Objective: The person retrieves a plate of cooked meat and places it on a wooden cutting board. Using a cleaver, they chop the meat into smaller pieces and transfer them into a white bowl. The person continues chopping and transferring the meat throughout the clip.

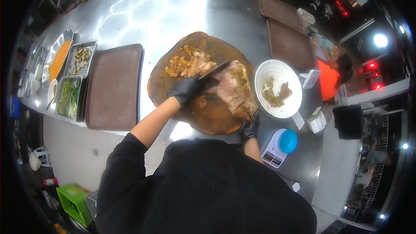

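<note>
My left hand (184,90), in a black glove, grips a knife whose blade (214,69) slants up and right over a round wooden chopping block (224,122). The blade lies between chopped cooked meat (188,63) and a large piece of cooked meat (236,89), pale and pinkish with browned parts. At that piece's near end is my right hand (250,126), also black-gloved, its fingers closed on the darker tip and partly hidden. A small meat scrap (202,101) sits on the block beside my left hand.
Right of the block stand a white bowl (294,104) of minced food and a kitchen scale (274,148) with a blue dish. Brown trays (113,87) flank the block on both sides. Metal pans of green vegetables (69,97) stand left. A person in orange (328,79) is beyond the right edge.
</note>
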A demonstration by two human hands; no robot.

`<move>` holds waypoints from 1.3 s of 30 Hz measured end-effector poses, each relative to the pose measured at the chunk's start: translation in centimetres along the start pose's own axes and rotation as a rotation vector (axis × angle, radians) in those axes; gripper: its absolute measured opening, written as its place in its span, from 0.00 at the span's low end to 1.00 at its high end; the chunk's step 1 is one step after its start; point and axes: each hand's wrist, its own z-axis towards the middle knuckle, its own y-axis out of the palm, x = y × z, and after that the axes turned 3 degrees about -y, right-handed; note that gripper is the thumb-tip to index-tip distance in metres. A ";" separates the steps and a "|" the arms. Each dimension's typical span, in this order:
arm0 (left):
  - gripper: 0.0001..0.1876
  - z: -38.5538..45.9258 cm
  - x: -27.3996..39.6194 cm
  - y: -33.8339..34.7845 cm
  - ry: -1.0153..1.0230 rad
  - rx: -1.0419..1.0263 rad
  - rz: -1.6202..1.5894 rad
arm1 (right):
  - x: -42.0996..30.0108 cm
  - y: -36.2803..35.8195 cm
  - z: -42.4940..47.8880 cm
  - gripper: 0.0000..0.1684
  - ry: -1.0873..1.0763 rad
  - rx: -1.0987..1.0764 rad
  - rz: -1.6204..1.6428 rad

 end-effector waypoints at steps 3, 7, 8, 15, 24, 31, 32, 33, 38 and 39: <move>0.16 3.5 -2.2 1.3 0.180 0.073 -0.139 | -0.8 0.2 0.3 0.30 -0.061 -0.084 -0.236; 0.13 1.7 0.6 0.4 0.240 0.015 -0.849 | 0.2 0.1 -1.0 0.31 0.243 0.085 0.135; 0.12 0.6 2.3 -0.9 0.258 0.089 -0.746 | 0.4 0.5 -1.8 0.30 0.221 0.090 0.128; 0.19 0.9 8.5 -0.9 0.396 0.540 -0.588 | -0.6 1.8 -2.6 0.33 -0.352 -0.166 -1.155; 0.21 5.4 3.0 4.6 0.154 0.063 -0.204 | 1.9 -3.6 0.8 0.24 -0.014 -0.038 -0.330; 0.19 2.9 1.2 -3.0 0.431 -0.097 -0.038 | -3.0 -0.4 1.5 0.26 0.194 -0.059 -0.220; 0.19 2.9 1.0 -3.3 0.426 -0.114 -0.005 | -3.1 -0.2 1.3 0.26 0.218 -0.025 -0.174; 0.19 2.8 0.8 -3.5 0.418 -0.126 0.025 | -3.1 0.1 1.1 0.26 0.243 0.004 -0.131; 0.15 3.4 -0.4 -0.1 0.409 -0.068 -0.627 | -2.2 -1.6 0.2 0.25 0.370 0.050 0.058; 0.13 2.2 1.9 -1.5 0.333 0.008 -0.629 | -1.7 -2.4 0.1 0.24 0.338 0.009 0.034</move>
